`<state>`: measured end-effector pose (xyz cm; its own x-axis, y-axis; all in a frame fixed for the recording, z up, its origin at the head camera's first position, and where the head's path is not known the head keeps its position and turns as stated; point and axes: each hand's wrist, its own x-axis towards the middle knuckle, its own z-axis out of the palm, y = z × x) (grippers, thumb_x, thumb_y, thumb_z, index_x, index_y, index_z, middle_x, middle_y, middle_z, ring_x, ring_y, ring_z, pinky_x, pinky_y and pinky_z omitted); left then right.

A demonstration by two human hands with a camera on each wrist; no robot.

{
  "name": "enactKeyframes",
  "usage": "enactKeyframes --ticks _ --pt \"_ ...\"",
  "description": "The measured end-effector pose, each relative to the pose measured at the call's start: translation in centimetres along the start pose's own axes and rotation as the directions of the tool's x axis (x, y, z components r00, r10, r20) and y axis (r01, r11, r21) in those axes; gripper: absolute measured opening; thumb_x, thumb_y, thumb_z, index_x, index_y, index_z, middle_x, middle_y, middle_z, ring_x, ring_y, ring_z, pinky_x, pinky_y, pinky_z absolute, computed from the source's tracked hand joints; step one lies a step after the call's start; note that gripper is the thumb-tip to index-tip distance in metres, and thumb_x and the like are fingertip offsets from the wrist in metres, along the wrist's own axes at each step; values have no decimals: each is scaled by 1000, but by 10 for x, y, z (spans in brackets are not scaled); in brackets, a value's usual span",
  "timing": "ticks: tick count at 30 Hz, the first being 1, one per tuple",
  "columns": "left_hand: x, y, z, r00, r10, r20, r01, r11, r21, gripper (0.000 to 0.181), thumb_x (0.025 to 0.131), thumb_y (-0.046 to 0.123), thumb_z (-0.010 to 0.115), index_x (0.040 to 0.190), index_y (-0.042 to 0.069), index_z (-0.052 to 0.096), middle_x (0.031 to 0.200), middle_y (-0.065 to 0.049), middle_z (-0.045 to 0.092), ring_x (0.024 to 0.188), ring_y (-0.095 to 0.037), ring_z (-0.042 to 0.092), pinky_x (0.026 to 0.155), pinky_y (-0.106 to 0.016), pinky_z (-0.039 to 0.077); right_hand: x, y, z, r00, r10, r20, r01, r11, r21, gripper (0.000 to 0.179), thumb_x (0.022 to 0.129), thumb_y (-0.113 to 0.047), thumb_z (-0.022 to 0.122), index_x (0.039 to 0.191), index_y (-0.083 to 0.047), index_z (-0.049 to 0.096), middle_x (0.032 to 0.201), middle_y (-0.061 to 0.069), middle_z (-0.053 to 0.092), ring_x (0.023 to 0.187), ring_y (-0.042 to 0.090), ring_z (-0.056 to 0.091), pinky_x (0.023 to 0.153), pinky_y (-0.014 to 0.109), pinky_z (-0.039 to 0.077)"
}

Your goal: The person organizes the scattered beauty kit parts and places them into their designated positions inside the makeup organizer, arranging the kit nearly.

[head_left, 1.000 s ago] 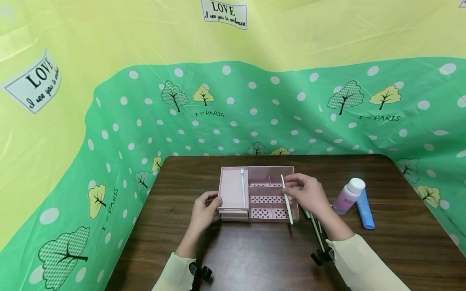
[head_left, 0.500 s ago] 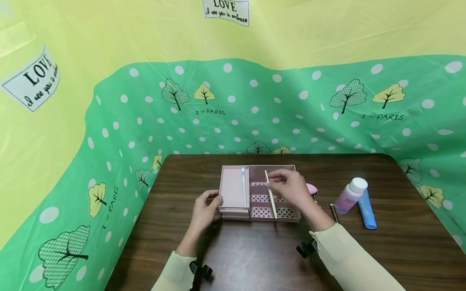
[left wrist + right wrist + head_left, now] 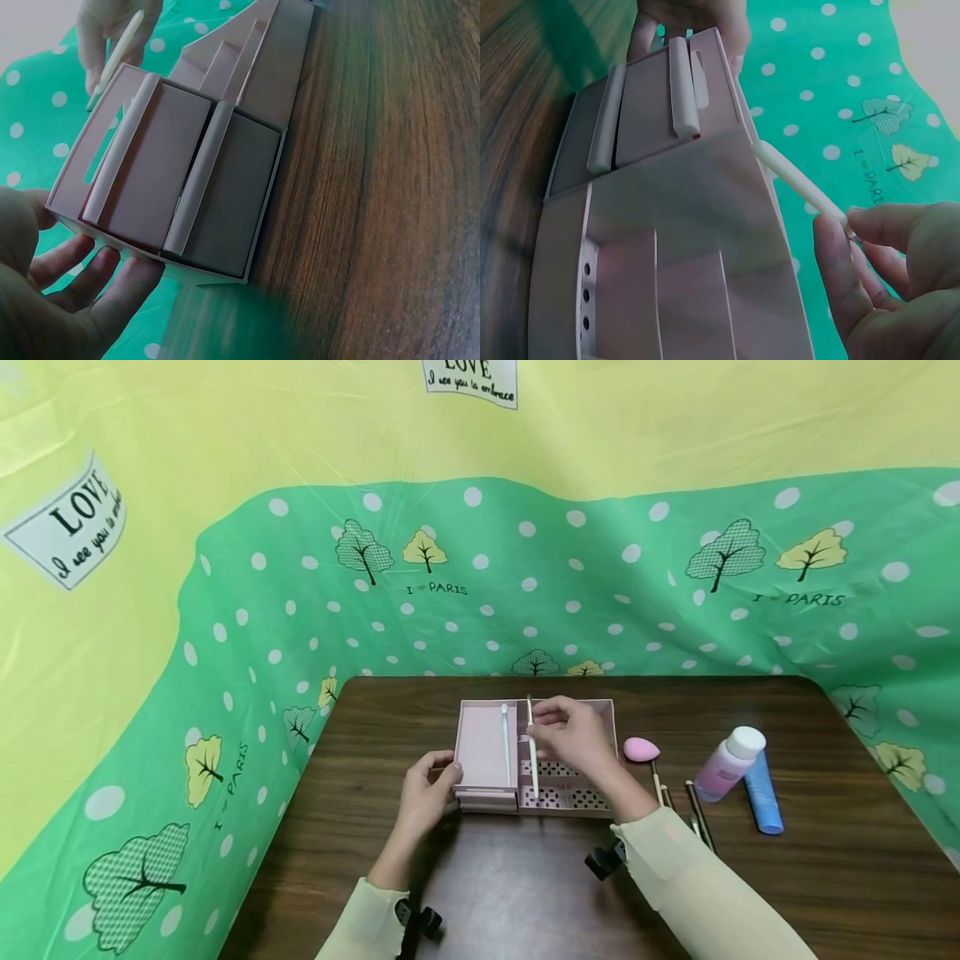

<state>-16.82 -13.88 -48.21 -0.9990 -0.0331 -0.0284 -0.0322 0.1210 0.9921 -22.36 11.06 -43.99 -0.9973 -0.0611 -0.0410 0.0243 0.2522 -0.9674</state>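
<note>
A pink desktop organizer [image 3: 483,752] sits on the table, with two drawers [image 3: 154,157] and several dotted compartments. My left hand [image 3: 423,793] grips its left side, thumb at the top edge and fingers along the side wall. Between thumb and fingertips, my right hand [image 3: 579,739] pinches a makeup brush [image 3: 533,760] with a pale handle and a small dark tip. The brush is above the organizer, near the edge of the flat top, its tip pointing away from me. Another slim pale stick with a white end [image 3: 506,747] lies on the flat top.
Right of the organizer lie a pink makeup sponge [image 3: 641,749] and several dark-handled brushes [image 3: 699,817]. Farther right stand a pink bottle with a white cap [image 3: 727,767] and a blue tube [image 3: 763,793]. A polka-dot cloth [image 3: 525,585] hangs behind the table [image 3: 510,893].
My right hand has carried the makeup brush leftward over the organizer toward its flat top, uncovering the sponge and brushes on the table. My left hand keeps its grip.
</note>
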Motion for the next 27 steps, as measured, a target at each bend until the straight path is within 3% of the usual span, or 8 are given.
enactKeyframes --ticks 4,10,24,27 --pt "1 -1 1 1000 4 -4 -4 1000 1 27 99 6 64 123 -5 66 105 -21 70 89 -19 65 73 -50 64 5 -3 7 1000 -14 -2 14 999 30 33 89 -1 76 120 2 65 113 22 67 87 23 70 67 39 65" --pt "2 -2 1 1000 1 -7 -1 1000 11 26 99 6 64 123 -5 66 109 -24 68 87 -18 64 73 -52 63 13 -5 17 996 -72 -56 70 997 -36 30 87 -3 77 115 1 67 108 20 70 89 25 70 66 31 64" --pt "2 -2 2 1000 -2 -17 2 1000 9 27 98 5 64 123 -5 65 106 -22 69 89 -20 66 72 -51 63 23 -14 40 999 -30 -20 31 999 29 30 87 4 76 114 4 65 104 19 65 79 20 67 63 37 64" --pt "8 -17 1 1000 -2 -20 2 1000 8 27 98 9 66 124 -2 66 107 -21 69 88 -18 67 70 -47 64 24 -13 45 1000 -24 -18 24 1000 0 29 86 4 76 113 2 65 103 18 65 77 20 67 63 37 64"
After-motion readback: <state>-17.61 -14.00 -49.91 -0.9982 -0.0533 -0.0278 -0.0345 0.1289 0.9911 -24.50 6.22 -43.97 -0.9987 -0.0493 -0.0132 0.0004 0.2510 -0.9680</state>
